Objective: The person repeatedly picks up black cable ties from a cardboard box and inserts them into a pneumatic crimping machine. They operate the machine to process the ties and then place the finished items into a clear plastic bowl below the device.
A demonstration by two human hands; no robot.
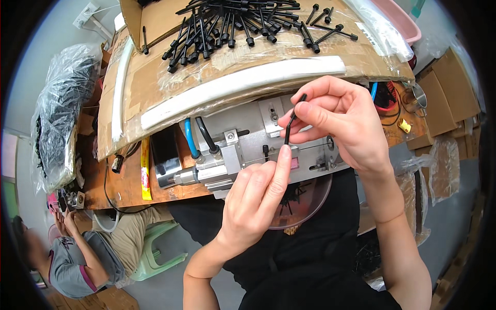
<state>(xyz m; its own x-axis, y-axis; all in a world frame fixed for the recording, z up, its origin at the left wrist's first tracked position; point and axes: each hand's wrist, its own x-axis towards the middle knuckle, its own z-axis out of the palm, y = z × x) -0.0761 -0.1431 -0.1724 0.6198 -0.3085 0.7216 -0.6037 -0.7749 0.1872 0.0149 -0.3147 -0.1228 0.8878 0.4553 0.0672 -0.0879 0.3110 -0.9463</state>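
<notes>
My right hand (336,116) pinches a thin black rod (288,133) between thumb and fingers, above the metal fixture. The rod slants down toward me, its upper end poking past the thumb. At its lower end is the index fingertip of my left hand (253,199); that finger is stretched out and the others are curled. The left thumb is hidden, and I cannot make out what those fingers hold. Beneath both hands lies the metal fixture (223,174), with a cylinder and clamping blocks. A small black headed pin (265,152) stands upright on it, beside my left knuckles.
A heap of black headed rods (227,26) covers the cardboard (279,70) above the fixture. Blue (188,135) and black (205,135) hoses enter the fixture. A clear bowl (310,206) with black pieces sits below it. At lower left a co-worker (93,248) sits near a green stool (155,253).
</notes>
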